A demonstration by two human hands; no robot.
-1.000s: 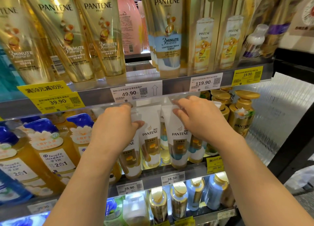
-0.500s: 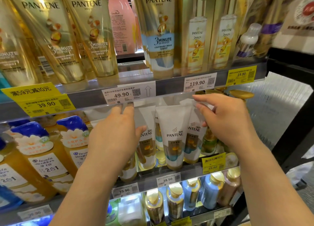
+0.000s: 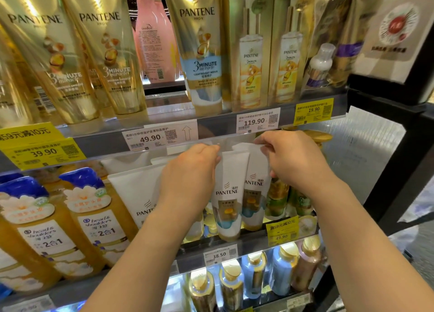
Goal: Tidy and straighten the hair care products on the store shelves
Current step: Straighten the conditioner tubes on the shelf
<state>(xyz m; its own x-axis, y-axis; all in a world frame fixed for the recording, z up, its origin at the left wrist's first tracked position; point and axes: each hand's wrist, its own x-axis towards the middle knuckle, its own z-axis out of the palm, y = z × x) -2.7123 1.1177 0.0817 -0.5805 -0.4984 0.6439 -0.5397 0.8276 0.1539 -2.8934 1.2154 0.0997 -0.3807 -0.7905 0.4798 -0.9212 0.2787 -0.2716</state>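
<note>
- Left hand (image 3: 190,175) raised at the middle shelf, back toward the camera, fingers curled onto the upper left edge of a white Pantene tube (image 3: 231,194); grasp read as a pinch at the tube's crimped top.
- Right hand (image 3: 291,161) level with the left, just to its right, thumb and fingertips pinching the crimped top of a second white Pantene tube (image 3: 254,187).
- Both tubes hung cap-down between the two hands, touching side by side, the second partly tucked behind the first; caps resting at the front lip of the middle shelf (image 3: 249,243).
- Left of the left hand: another white tube (image 3: 138,194), tilted, its lower part hidden by the forearm.
- Further left: orange Head & Shoulders bottles (image 3: 98,220) with blue caps, upright in a row.
- Just past the right hand: gold-capped pump bottles (image 3: 317,136), mostly hidden by it.
- Below both forearms: small gold-capped bottles (image 3: 284,269) on the lower shelf.
- Above the hands: price tags, 49.90 (image 3: 150,138) and 119.90 (image 3: 254,121), on the upper shelf rail.
- Farthest, above the rail: gold Pantene 3 Minute tubes (image 3: 112,60) and boxed Pantene bottles (image 3: 251,53).
</note>
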